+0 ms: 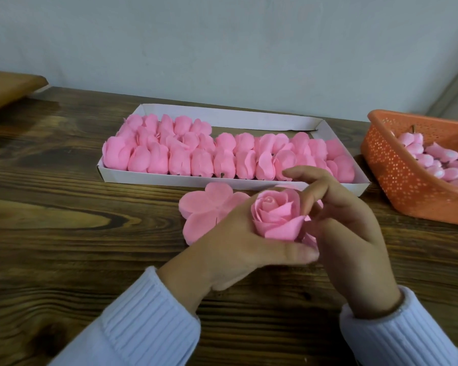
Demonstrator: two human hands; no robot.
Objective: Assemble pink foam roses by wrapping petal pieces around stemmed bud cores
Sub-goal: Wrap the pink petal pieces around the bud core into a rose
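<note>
Rose (pixel 278 217) is dead centre, held up just over the table in both hands, petals wrapped round a pale bud in the middle. Going big to small: the dark wooden table (pixel 64 207) fills most of the view, with a tan board (pixel 8 85) poking in at the far left corner. At the back there's a long white cardboard tray (pixel 169 179) packed with rows of folded pink petal pieces (pixel 201 157). Off to the right sits an orange perforated basket (pixel 397 178) with a heap of pale pink bud cores (pixel 434 159) in it, dark stems sticking out here and there. Then the two arms in ribbed white sleeves (pixel 148 320) coming in from the bottom. Left hand (pixel 230 247) cups the rose from the left and below, thumb stretched along the near side of it — the rest of its fingers are hidden behind the flower. Right hand (pixel 349 228) has its fingers curled in against the rose's right side, fingertips on the outer petals, index finger arched up above. Lying flat on the table just behind the left hand, between it and the tray, is a spread-open petal piece (pixel 206 207) — partly covered by the hand.
</note>
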